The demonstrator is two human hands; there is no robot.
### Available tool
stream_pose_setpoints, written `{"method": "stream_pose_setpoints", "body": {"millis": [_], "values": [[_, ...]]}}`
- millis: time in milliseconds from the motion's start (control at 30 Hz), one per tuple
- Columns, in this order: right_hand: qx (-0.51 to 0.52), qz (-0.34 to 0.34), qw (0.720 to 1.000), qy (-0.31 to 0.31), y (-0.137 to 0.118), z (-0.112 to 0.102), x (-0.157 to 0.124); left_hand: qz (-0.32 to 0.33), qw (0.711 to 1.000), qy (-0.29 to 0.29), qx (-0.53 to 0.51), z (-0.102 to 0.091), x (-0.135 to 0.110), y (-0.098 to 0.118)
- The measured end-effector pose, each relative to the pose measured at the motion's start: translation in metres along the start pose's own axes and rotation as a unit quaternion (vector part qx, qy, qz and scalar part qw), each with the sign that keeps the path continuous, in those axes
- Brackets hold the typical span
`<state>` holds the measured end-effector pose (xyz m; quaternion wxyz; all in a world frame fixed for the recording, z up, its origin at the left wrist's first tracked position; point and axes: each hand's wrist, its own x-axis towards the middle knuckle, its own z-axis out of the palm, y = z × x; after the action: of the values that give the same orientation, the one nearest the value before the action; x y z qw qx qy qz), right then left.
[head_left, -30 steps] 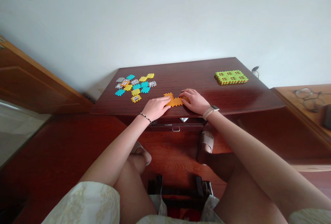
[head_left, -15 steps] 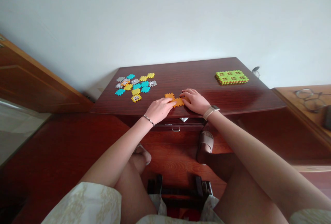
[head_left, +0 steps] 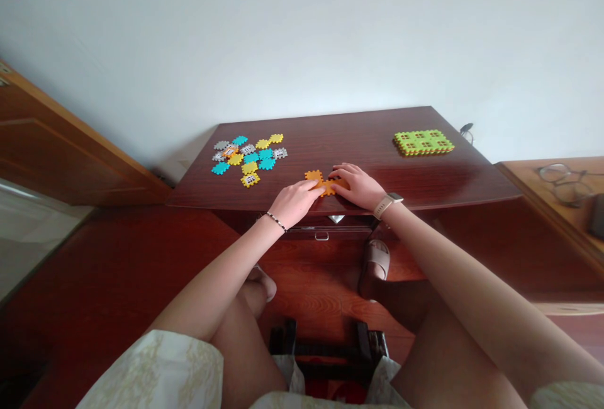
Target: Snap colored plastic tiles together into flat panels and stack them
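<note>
Two orange interlocking waffle-edged plastic tiles (head_left: 321, 181) lie joined near the front edge of a dark polished wood desk (head_left: 358, 145). My left hand (head_left: 295, 203) comes in from the left, its fingertips on the nearer orange tile. My right hand (head_left: 358, 187) presses from the right, its fingers over the same tile's right side and partly hiding it. A loose heap of teal, grey and yellow tiles (head_left: 248, 158) lies to the left of my hands. A green assembled tile panel (head_left: 423, 143) sits at the far right.
The desk's front edge runs just below my hands, above a drawer with a metal handle (head_left: 321, 236). A wall rises behind the desk. Glasses (head_left: 565, 176) lie on a lighter wooden surface to the right. A small dark cable (head_left: 467, 133) shows at the desk's back corner.
My left hand has slid rightward, closer to my right hand, and the orange tiles sit slightly further right. The heap and green panel have not visibly shifted apart from slight camera drift.
</note>
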<state>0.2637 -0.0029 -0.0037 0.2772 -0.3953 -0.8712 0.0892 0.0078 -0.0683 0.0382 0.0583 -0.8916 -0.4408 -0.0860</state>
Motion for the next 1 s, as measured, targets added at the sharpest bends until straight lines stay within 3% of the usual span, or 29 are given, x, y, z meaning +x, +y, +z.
{"method": "stream_pose_setpoints", "body": {"millis": [333, 633, 1000], "values": [[0.017, 0.013, 1.000, 0.001, 0.003, -0.005, 0.000, -0.005, 1.000, 0.006, -0.011, 0.002, 0.000, -0.001], [-0.009, 0.044, 0.998, 0.033, 0.016, -0.008, -0.023, 0.005, 0.999, 0.024, -0.022, 0.008, 0.000, -0.004], [-0.014, 0.041, 0.998, 0.047, 0.011, -0.008, -0.024, 0.023, 0.995, 0.062, -0.074, 0.023, 0.001, -0.018]]}}
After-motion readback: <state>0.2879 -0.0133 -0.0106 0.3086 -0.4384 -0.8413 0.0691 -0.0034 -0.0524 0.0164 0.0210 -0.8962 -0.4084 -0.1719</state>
